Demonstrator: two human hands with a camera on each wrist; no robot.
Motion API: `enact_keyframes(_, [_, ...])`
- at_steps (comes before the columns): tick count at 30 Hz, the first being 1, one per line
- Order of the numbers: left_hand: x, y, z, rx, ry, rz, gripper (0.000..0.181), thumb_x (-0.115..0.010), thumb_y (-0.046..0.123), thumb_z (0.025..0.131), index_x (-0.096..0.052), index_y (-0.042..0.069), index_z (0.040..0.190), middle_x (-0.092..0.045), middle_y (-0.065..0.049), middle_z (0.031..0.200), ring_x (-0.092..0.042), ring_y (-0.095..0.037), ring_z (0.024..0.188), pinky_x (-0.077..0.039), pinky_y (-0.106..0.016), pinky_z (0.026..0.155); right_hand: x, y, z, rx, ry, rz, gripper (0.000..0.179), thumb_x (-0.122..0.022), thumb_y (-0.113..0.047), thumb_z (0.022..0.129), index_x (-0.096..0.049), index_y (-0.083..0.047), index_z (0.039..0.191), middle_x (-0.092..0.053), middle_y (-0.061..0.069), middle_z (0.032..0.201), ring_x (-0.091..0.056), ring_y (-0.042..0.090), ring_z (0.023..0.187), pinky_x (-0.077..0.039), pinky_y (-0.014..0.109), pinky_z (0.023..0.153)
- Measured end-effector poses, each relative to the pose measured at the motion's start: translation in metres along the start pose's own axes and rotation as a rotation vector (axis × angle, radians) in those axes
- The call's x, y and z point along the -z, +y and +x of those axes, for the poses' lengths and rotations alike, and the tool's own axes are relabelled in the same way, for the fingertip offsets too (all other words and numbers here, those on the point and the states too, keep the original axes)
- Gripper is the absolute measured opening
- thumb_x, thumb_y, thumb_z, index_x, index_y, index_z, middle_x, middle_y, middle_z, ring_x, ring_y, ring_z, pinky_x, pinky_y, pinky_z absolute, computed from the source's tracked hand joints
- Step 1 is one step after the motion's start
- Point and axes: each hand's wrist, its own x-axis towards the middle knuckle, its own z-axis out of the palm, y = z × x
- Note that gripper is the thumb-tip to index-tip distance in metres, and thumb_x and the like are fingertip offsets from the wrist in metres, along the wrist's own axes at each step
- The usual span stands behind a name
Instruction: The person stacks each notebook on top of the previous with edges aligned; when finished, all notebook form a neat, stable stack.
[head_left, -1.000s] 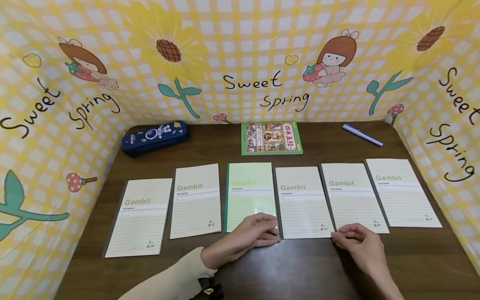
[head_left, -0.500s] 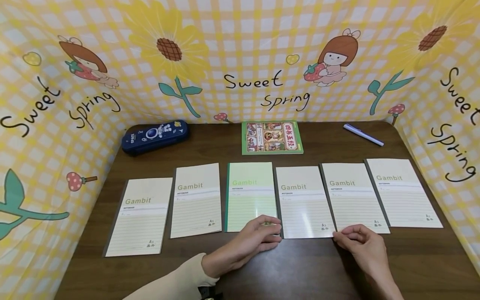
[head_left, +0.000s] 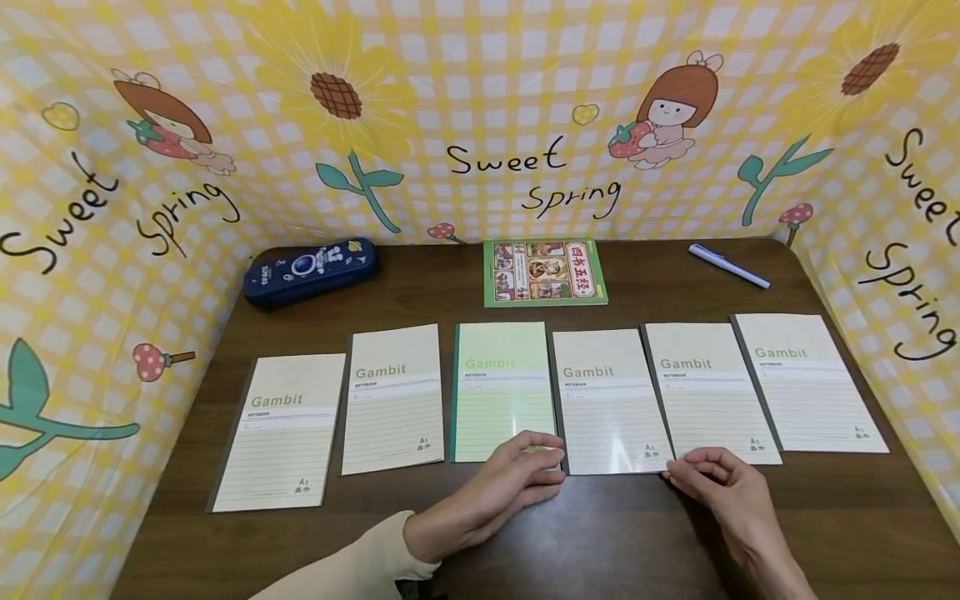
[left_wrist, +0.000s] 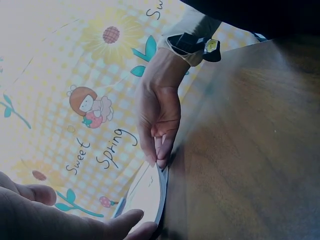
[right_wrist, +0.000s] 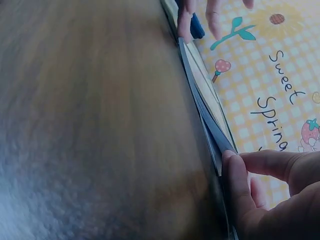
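A pale cream notebook [head_left: 609, 417] with a dark spine, marked Gambit, lies fourth from the left in a row of similar notebooks. At its near right corner my right hand [head_left: 723, 496] pinches the edge between thumb and fingertips. In the right wrist view that edge [right_wrist: 202, 102] bows up, with a dark gap beneath it. My left hand [head_left: 495, 492] has its thumb and a finger at the near left corner, gripping it in the left wrist view. The same hand partly covers the lower right of a green notebook [head_left: 498, 400].
Two cream notebooks [head_left: 277, 450] [head_left: 393, 417] lie left of the green one, two more [head_left: 712, 408] [head_left: 810, 400] on the right. Behind them are a blue pencil case [head_left: 311, 273], a green-edged picture book [head_left: 545, 273] and a white pen [head_left: 729, 267]. Yellow checked cloth surrounds the table.
The left hand's fingers have shifted slightly nearer and spread a little, and the glare on the fourth notebook has brightened. The right hand stays at its corner.
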Motion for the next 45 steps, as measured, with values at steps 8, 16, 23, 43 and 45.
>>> enact_keyframes(8, [0.0, 0.001, 0.002, 0.004, 0.004, 0.002, 0.055, -0.06, 0.029, 0.107, -0.044, -0.001, 0.15, -0.05, -0.022, 0.148, -0.057, -0.033, 0.133, -0.049, -0.046, 0.116, 0.004, -0.001, -0.001, -0.03, -0.078, -0.001, 0.025, -0.073, 0.001, 0.095, -0.08, -0.022, 0.101, -0.078, -0.008, 0.092, -0.077, 0.005, 0.088, -0.062, 0.022, 0.085])
enact_keyframes(16, [0.003, -0.001, 0.012, 0.005, 0.02, 0.099, 0.062, -0.057, 0.024, 0.108, -0.037, -0.01, 0.156, -0.051, -0.026, 0.151, -0.059, -0.032, 0.132, -0.052, -0.046, 0.112, 0.003, 0.001, -0.002, -0.012, -0.092, -0.045, 0.019, -0.072, 0.001, 0.095, -0.077, -0.012, 0.109, -0.078, -0.009, 0.098, -0.077, 0.007, 0.09, -0.062, 0.023, 0.087])
enact_keyframes(23, [0.008, -0.004, 0.02, -0.061, 0.026, 0.151, 0.048, -0.06, 0.016, 0.106, -0.05, -0.01, 0.146, -0.062, -0.023, 0.132, -0.07, -0.02, 0.106, -0.061, -0.035, 0.098, 0.003, -0.001, -0.002, 0.006, -0.099, -0.042, 0.017, -0.071, 0.0, 0.097, -0.075, -0.01, 0.11, -0.081, -0.005, 0.095, -0.077, 0.006, 0.09, -0.063, 0.023, 0.084])
enact_keyframes(43, [0.019, -0.004, 0.026, -0.283, 0.059, 0.421, 0.043, -0.066, 0.005, 0.1, -0.052, -0.007, 0.138, -0.068, -0.023, 0.116, -0.077, -0.032, 0.093, -0.065, -0.04, 0.083, -0.01, -0.008, -0.006, 0.043, -0.151, -0.118, 0.027, -0.074, -0.001, 0.094, -0.069, 0.002, 0.12, -0.08, -0.004, 0.093, -0.076, 0.007, 0.087, -0.063, 0.024, 0.082])
enact_keyframes(45, [0.022, -0.003, 0.024, -0.278, 0.06, 0.407, 0.043, -0.066, 0.005, 0.1, -0.051, -0.007, 0.139, -0.068, -0.023, 0.116, -0.077, -0.032, 0.094, -0.064, -0.041, 0.084, -0.014, -0.009, -0.007, 0.046, -0.15, -0.142, 0.032, -0.076, -0.002, 0.093, -0.066, 0.006, 0.123, -0.079, -0.004, 0.093, -0.075, 0.007, 0.087, -0.063, 0.025, 0.082])
